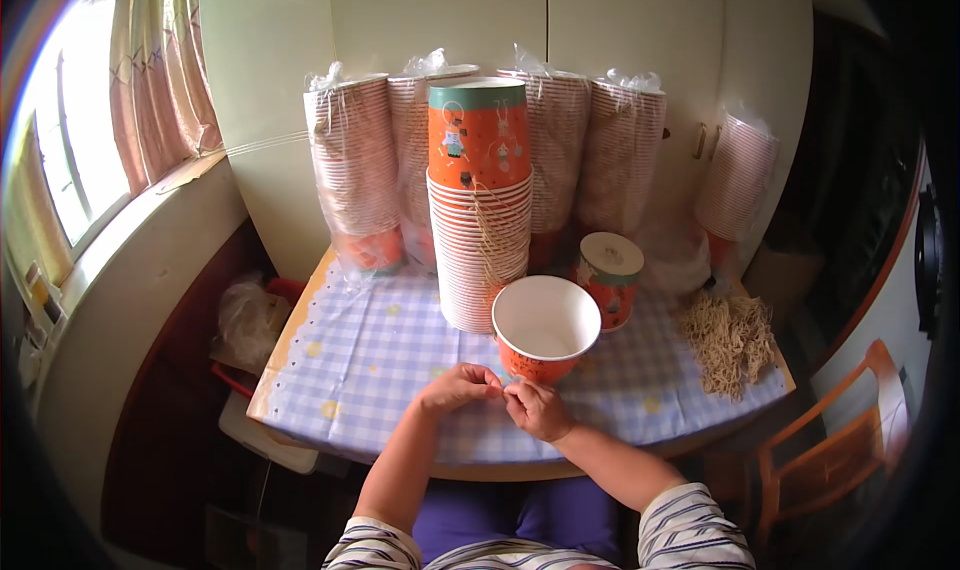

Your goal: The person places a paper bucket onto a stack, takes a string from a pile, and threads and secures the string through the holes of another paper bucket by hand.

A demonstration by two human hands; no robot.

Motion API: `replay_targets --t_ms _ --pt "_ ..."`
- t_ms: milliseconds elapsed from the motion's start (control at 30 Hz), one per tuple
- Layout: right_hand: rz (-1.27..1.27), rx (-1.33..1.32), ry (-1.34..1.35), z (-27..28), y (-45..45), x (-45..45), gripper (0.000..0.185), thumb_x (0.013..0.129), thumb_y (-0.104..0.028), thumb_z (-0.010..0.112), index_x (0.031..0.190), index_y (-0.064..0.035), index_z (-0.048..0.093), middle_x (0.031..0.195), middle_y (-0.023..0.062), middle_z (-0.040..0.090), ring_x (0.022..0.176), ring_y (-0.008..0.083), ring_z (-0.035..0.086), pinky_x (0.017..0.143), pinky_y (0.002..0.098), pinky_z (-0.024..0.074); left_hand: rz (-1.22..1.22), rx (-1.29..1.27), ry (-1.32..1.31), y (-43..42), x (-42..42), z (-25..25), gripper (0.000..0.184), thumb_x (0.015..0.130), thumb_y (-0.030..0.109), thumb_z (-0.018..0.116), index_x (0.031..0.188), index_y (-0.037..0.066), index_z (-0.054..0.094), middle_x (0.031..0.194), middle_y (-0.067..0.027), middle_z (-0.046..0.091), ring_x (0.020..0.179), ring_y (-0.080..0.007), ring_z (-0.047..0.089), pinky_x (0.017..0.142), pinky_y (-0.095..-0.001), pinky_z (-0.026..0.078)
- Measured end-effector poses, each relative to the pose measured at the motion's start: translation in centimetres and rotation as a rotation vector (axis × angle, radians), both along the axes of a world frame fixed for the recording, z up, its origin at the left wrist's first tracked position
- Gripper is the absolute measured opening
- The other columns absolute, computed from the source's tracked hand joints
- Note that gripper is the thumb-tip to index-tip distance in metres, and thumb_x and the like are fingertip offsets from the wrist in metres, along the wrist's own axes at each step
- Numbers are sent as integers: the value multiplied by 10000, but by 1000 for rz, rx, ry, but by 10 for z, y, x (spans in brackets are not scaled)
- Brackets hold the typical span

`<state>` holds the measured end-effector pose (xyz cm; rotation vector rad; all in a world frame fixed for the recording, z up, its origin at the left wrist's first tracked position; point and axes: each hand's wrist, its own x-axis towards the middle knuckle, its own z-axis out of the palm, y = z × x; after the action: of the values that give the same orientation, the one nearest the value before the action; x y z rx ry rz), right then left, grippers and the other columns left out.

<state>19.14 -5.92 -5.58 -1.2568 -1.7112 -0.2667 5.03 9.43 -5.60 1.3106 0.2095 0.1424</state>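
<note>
My left hand (462, 386) and my right hand (538, 408) meet just in front of an orange paper bucket (547, 370), fingertips pinched together. What they pinch is too small to make out. The bucket stands upright with its white inside facing up. Right behind it rises a tall stack of nested paper buckets (480, 255), upside down, with the orange and green top one showing. Strands of twine (488, 225) hang down the stack's side. Another upside-down paper bucket (607, 280) stands to the right.
Several plastic-wrapped bucket stacks (350, 170) line the back of the table. A heap of tan twine (730, 345) lies at the right edge of the checked tablecloth (390, 370). A wooden chair (835, 450) is at right, a window (85, 120) at left.
</note>
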Motion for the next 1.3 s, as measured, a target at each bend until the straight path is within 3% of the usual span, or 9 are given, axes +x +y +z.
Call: replay_targets --t_ms 333,567,700,800,900,933,1033,1200,1300 --pt "-14 52 -24 0 -1 -1 125 798 -22 642 878 -54 552 734 102 595 649 277 618 595 370 506 58 -32 17 -3 -1 3 94 818 89 698 889 37 666 862 -8 668 801 -81 605 762 -221 483" --pt "-51 246 19 39 -46 34 92 814 -30 621 878 -64 566 709 48 591 585 216 582 540 318 473 119 -314 -77 6 1 -7 88 827 97 661 884 31 660 808 -31 651 738 -140 592 734 -282 472" --pt "-467 194 340 60 -59 91 63 891 -85 597 863 -31 578 700 24 579 568 95 491 540 239 416 121 -354 -109 7 2 -10 129 837 137 620 886 23 655 802 -34 646 750 -155 582 745 -294 459" --pt "-463 291 723 34 -30 144 118 924 -118 587 865 -17 575 725 -32 528 622 41 436 565 203 369 107 -366 -124 9 1 -8 139 843 135 592 886 16 651 810 -38 634 772 -157 559 753 -291 452" --pt "-517 280 676 -5 -9 162 149 921 -150 600 883 -5 590 733 -18 578 651 53 480 587 224 408 121 -368 -152 7 -1 -8 150 845 125 575 898 7 652 812 -39 626 783 -158 549 756 -290 450" --pt "-467 115 835 -8 -8 157 136 917 -145 596 892 -12 602 728 -9 581 664 72 506 613 251 433 131 -371 -162 6 -2 -8 156 844 122 571 904 4 653 810 -38 626 784 -158 550 757 -290 450" --pt "-377 19 775 -14 -2 150 110 904 -125 596 903 -17 620 728 9 604 675 83 533 623 262 442 204 -308 -206 0 -3 -11 157 835 98 570 917 -7 653 811 -42 625 767 -144 552 736 -274 451" --pt "-423 -114 778 -12 -10 145 127 881 -106 604 940 2 637 765 53 657 713 90 586 651 261 460 835 184 -349 -18 8 21 164 824 31 588 975 -18 629 836 -33 606 706 -97 521 685 -234 433" --pt "-421 -89 817 -18 -7 149 127 878 -104 607 936 4 637 772 57 658 712 91 586 654 265 463 1026 333 -608 -46 21 97 218 807 -41 585 1025 -38 596 887 -47 575 741 -99 500 697 -234 414"
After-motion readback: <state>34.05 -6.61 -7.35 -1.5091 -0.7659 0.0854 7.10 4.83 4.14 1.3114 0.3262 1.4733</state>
